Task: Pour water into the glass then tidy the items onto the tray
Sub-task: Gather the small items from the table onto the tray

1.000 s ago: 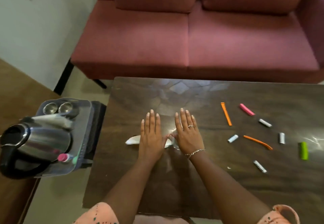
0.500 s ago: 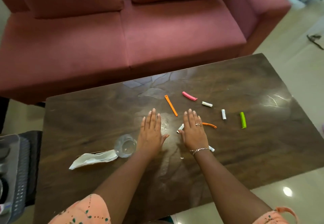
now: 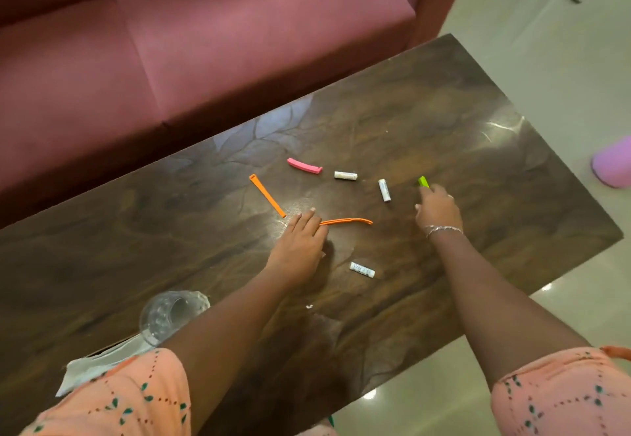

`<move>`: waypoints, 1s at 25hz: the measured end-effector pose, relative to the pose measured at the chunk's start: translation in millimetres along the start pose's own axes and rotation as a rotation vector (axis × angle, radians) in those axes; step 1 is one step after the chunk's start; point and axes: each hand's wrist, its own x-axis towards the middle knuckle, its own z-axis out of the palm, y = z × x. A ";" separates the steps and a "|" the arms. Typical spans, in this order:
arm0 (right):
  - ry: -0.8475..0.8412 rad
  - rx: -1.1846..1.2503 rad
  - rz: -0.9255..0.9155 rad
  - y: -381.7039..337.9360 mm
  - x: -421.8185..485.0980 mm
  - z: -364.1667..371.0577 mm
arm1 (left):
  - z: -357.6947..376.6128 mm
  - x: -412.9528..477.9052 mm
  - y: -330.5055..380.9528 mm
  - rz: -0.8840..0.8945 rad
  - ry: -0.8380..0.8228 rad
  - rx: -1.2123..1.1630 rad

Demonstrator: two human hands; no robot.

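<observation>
A clear drinking glass (image 3: 170, 314) stands on a crumpled white tissue (image 3: 102, 362) at the near edge of a dark wooden table (image 3: 478, 128), with the left forearm crossing just beside it and a maroon sofa (image 3: 239, 43) beyond. Farther from the glass, the left hand (image 3: 300, 244) covers one end of a curved orange plastic strip (image 3: 348, 221); whether its fingers pinch the strip cannot be told. A straight orange strip (image 3: 267, 195), a pink clip (image 3: 305, 166) and three small white cylinders (image 3: 345, 175) (image 3: 384, 190) (image 3: 362, 269) lie around it. Farthest from the glass, the right hand (image 3: 438, 208) curls its fingers round a lime-green clip (image 3: 423, 181).

Living room: sofa (image 3: 239, 43), coffee table (image 3: 461, 121).
</observation>
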 end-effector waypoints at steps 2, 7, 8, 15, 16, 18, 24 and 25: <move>-0.049 -0.012 0.024 13.4 16.2 1.7 | 7.0 14.4 0.3 -0.029 0.022 -0.032; -0.037 -0.049 -0.010 30.9 35.8 21.3 | 13.9 39.1 -20.7 -0.024 0.013 0.005; -0.005 -0.052 -0.025 30.8 36.2 26.6 | 15.1 43.5 -24.2 -0.038 0.016 0.006; 0.214 0.150 0.006 26.7 21.6 39.3 | 0.2 91.0 -34.6 -0.117 0.156 -0.064; 0.257 0.215 0.021 24.6 15.0 39.3 | -5.0 101.3 -42.5 -0.150 0.176 -0.060; 0.353 0.365 0.016 18.8 -2.3 38.2 | -13.7 120.2 -60.5 -0.164 0.150 -0.012; 0.483 0.736 -0.012 -1.3 -53.6 42.3 | -7.2 139.9 -75.1 -0.073 -0.030 0.190; 0.473 0.801 0.028 -4.3 -57.8 44.1 | -3.9 137.5 -73.5 -0.068 -0.033 0.193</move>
